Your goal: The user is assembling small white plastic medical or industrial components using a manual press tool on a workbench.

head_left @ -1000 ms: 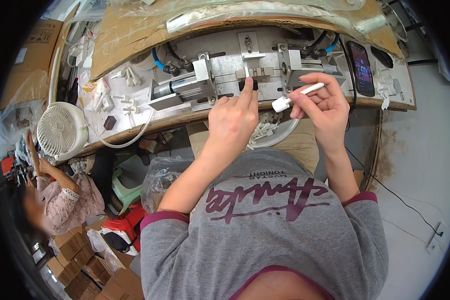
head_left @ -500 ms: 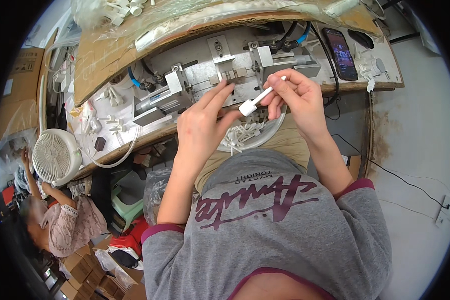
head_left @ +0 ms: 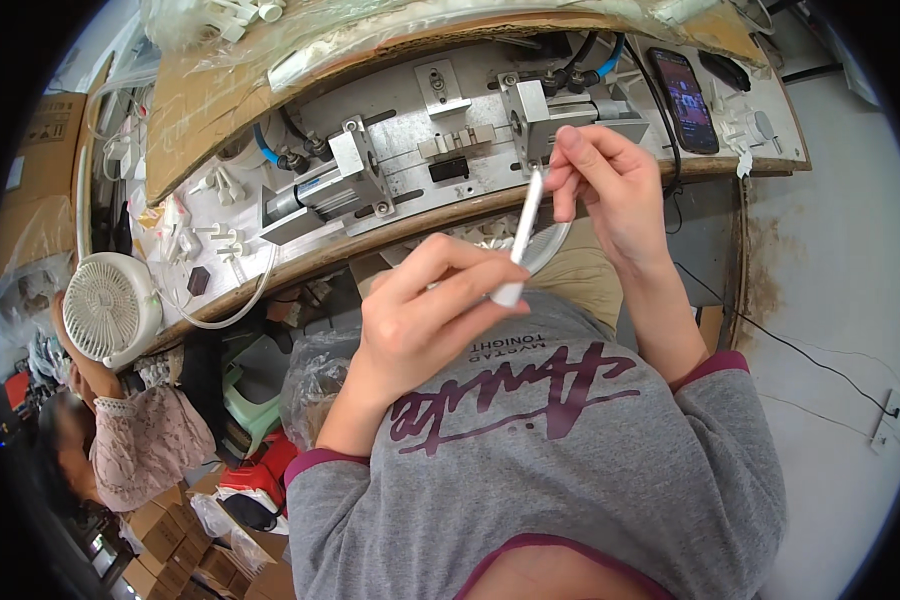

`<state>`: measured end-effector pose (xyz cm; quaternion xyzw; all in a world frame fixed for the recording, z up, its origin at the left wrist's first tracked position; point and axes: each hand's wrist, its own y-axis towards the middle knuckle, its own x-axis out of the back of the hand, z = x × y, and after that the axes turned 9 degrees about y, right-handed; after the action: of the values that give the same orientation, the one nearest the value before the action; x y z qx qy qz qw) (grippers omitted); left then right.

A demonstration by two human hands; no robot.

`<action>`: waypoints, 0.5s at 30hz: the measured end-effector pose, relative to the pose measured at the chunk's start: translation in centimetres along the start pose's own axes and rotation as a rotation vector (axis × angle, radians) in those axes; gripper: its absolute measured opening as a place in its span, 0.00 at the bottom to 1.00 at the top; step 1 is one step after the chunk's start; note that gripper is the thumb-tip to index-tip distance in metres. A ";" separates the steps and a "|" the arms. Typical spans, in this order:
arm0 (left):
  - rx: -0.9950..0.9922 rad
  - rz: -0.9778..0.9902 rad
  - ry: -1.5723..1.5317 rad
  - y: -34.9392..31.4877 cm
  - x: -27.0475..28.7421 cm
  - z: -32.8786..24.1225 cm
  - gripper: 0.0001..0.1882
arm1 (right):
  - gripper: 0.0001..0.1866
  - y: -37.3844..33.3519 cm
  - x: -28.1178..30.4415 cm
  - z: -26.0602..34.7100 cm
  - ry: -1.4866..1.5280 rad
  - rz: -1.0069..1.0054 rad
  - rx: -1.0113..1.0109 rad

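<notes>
The left hand (head_left: 420, 325) has the white stick (head_left: 527, 225) by its thick lower end, pinched between thumb and fingers, knuckles toward the bench (head_left: 240, 285). The stick is over the lap, just in front of the bench's near edge. Its long axis stands steep across the view, leaning a little to the right as it rises: the thin end points away from the body, up toward the bench, and the thick end points back toward the shirt (head_left: 530, 460).

The right hand (head_left: 620, 195) is by the thin end, its fingers bent and thumb near the forefinger. I can't tell whether those fingertips touch the stick or grip anything.

Below the stick, a clear bowl (head_left: 558, 243) shows partly behind the hands, white parts (head_left: 488, 235) in it. Past that, on the bench, a small metal block (head_left: 457, 143) sits between the left cylinder (head_left: 315, 195) and the right cylinder (head_left: 580, 108). A phone (head_left: 683, 100) lies farther right.
</notes>
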<state>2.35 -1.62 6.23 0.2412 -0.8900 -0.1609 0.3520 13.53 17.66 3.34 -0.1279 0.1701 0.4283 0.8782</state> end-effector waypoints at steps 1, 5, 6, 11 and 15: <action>0.003 -0.027 0.070 0.0 -0.1 0.0 0.20 | 0.16 -0.2 -0.3 0.1 0.028 0.024 -0.023; -0.068 -0.064 0.105 0.8 -0.4 0.6 0.20 | 0.14 -1.1 -2.7 0.8 0.163 0.141 -0.107; -0.078 -0.083 0.090 0.8 -0.6 0.7 0.20 | 0.14 -1.2 -2.5 0.8 0.149 0.182 -0.105; -0.162 -0.075 0.152 0.8 -0.6 0.9 0.20 | 0.11 -1.1 -2.6 1.8 0.117 0.170 -0.151; -0.140 -0.086 0.132 0.6 -0.6 0.5 0.20 | 0.10 -1.1 -1.8 1.1 0.131 0.212 -0.082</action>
<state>2.16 -0.69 5.80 0.2639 -0.8402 -0.2213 0.4188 13.54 16.13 5.17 -0.1727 0.2222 0.5159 0.8091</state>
